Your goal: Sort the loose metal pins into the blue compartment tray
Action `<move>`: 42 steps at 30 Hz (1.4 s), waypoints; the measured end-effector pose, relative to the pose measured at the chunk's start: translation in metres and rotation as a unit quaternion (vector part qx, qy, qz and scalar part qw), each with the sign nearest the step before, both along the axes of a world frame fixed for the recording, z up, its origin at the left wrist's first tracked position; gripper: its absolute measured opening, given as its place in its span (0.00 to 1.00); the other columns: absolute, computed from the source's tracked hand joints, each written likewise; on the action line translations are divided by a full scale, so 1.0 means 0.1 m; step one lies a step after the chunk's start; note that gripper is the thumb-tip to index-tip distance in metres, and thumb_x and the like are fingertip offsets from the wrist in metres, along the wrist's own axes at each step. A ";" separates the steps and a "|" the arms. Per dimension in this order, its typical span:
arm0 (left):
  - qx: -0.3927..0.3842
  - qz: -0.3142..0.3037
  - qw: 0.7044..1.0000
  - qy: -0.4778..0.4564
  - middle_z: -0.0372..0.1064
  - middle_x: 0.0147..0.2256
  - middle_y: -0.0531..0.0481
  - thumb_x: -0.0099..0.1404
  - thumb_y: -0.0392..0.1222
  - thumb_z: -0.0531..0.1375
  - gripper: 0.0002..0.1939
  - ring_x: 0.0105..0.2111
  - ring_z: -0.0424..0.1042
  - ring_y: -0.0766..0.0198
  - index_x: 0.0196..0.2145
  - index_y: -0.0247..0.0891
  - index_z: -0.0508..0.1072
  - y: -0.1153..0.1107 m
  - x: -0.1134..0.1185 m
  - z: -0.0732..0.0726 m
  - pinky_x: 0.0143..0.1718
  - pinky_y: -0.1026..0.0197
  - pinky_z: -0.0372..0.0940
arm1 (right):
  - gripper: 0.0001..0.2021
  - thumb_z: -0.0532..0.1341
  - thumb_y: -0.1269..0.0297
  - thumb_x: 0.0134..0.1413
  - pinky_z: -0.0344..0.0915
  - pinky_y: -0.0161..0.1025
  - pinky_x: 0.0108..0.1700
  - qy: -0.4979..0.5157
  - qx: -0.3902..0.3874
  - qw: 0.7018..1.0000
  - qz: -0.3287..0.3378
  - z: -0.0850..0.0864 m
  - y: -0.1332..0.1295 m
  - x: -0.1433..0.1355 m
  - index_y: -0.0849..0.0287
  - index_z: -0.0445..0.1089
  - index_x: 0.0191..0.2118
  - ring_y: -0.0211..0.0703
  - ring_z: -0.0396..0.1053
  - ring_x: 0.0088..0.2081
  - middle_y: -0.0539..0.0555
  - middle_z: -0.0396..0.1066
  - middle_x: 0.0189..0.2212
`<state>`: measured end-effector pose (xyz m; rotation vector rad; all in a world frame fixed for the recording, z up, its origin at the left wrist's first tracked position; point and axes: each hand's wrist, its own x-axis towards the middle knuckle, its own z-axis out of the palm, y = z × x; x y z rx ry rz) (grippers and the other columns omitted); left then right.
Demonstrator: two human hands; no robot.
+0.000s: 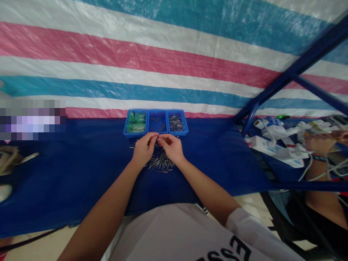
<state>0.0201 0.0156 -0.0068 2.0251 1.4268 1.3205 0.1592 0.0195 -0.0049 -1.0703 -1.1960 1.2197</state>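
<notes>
My left hand (144,149) and my right hand (173,148) meet just in front of the blue bins, thumbs and fingertips pinched together. Whatever sits between the fingertips is too small and dark to make out. Below and between the hands lies a loose pile of thin metal pins (161,162) on the blue tabletop (212,159). Three joined blue bins stand behind: the left bin (125,129) contains green, clear-looking pieces, the middle bin (156,127) has a few thin pins, and the right bin (186,127) holds many short metal pins.
A striped plastic sheet (174,61) hangs behind the table. At right stands a blue metal frame (250,116); beyond it another person's hand (319,143) is among white power strips (277,150) and cables. A brown object (9,159) lies at the far left.
</notes>
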 end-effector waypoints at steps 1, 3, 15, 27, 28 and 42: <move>-0.001 0.006 1.000 -0.002 0.75 0.36 0.49 0.70 0.44 0.52 0.12 0.33 0.74 0.65 0.44 0.38 0.72 0.00 0.00 0.00 0.38 0.63 0.68 | 0.11 0.66 0.57 0.47 0.70 0.36 0.35 -0.002 0.000 1.000 -0.001 -0.01 0.00 0.00 0.58 0.75 0.34 0.38 0.71 0.28 0.51 0.75 0.28; 0.004 0.017 1.000 -0.005 0.74 0.35 0.50 0.69 0.44 0.53 0.12 0.31 0.73 0.66 0.45 0.38 0.71 -0.01 0.01 0.00 0.36 0.63 0.68 | 0.11 0.65 0.57 0.47 0.70 0.36 0.34 -0.006 0.003 1.000 -0.005 -0.02 0.01 0.01 0.58 0.75 0.35 0.38 0.71 0.28 0.51 0.75 0.28; 0.034 0.019 0.999 -0.003 0.72 0.39 0.48 0.68 0.42 0.54 0.11 0.34 0.73 0.65 0.45 0.39 0.70 0.02 0.01 -0.01 0.38 0.61 0.69 | 0.12 0.65 0.56 0.47 0.69 0.36 0.33 -0.014 0.005 1.000 -0.014 -0.02 0.01 0.01 0.58 0.75 0.35 0.38 0.70 0.28 0.51 0.75 0.28; 0.019 0.013 1.000 -0.017 0.71 0.34 0.50 0.68 0.41 0.53 0.12 0.34 0.72 0.64 0.47 0.39 0.69 0.03 0.01 -0.01 0.40 0.60 0.69 | 0.12 0.65 0.56 0.47 0.70 0.37 0.35 -0.016 0.003 1.000 -0.004 0.02 -0.01 0.01 0.58 0.75 0.34 0.39 0.72 0.29 0.52 0.76 0.29; 0.018 0.013 1.000 -0.017 0.71 0.34 0.50 0.68 0.42 0.53 0.12 0.34 0.72 0.64 0.47 0.39 0.69 0.03 0.01 -0.02 0.40 0.60 0.69 | 0.12 0.65 0.55 0.47 0.70 0.37 0.35 -0.015 0.003 1.000 -0.004 0.02 -0.01 0.00 0.58 0.75 0.34 0.39 0.72 0.29 0.52 0.76 0.29; 0.010 0.008 1.000 -0.022 0.72 0.32 0.52 0.69 0.42 0.53 0.12 0.29 0.72 0.66 0.47 0.39 0.70 0.02 0.00 0.00 0.36 0.62 0.68 | 0.10 0.65 0.58 0.47 0.71 0.38 0.37 -0.010 -0.005 1.000 -0.004 0.04 -0.03 -0.01 0.58 0.75 0.34 0.39 0.72 0.30 0.51 0.75 0.28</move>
